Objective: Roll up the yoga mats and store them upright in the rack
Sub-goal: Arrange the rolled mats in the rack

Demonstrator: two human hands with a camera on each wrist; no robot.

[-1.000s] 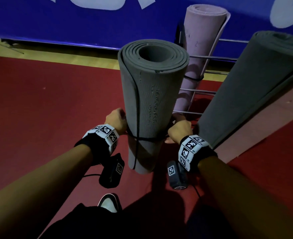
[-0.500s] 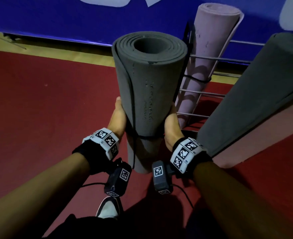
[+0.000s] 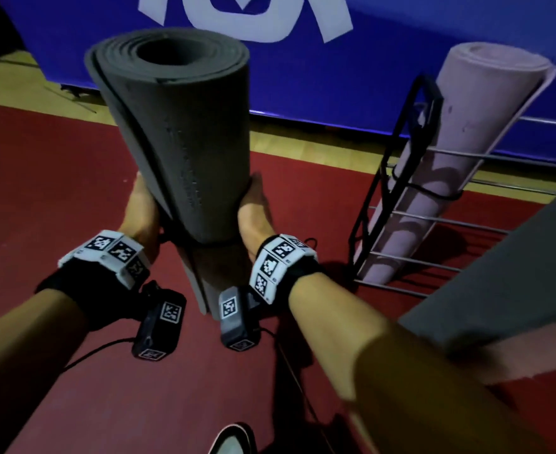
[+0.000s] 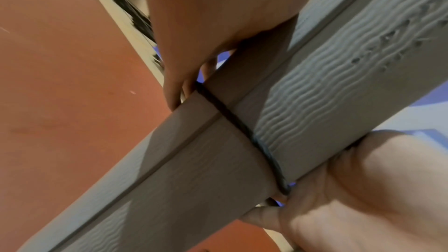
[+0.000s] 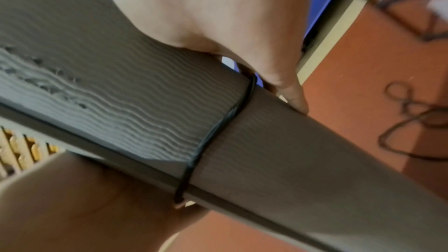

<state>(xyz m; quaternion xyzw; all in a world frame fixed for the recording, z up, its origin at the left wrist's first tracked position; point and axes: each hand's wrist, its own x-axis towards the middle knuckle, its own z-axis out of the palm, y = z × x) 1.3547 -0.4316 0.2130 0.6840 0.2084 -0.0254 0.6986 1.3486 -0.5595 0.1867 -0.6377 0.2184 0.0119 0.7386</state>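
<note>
A rolled grey yoga mat (image 3: 185,142) stands upright in the air, tied round its lower part by a black cord (image 4: 240,124). My left hand (image 3: 142,208) grips its left side and my right hand (image 3: 253,211) grips its right side, both just above the cord (image 5: 218,131). To the right a metal wire rack (image 3: 410,211) holds a rolled lilac mat (image 3: 459,152), which leans in it and has its own black cord. The rack's near slots lie to the right of the held mat.
Another large grey mat roll (image 3: 512,267) slants across the right edge, close to my right forearm. The floor is red (image 3: 57,198) with a wooden strip and a blue banner wall (image 3: 302,77) behind. A loose black cord (image 5: 407,122) lies on the floor. My shoe (image 3: 234,440) shows below.
Both hands have lifted the grey mat off the floor and higher. The mat now sits further left of the rack in view, and my hands moved from the cord to gripping the roll's sides.
</note>
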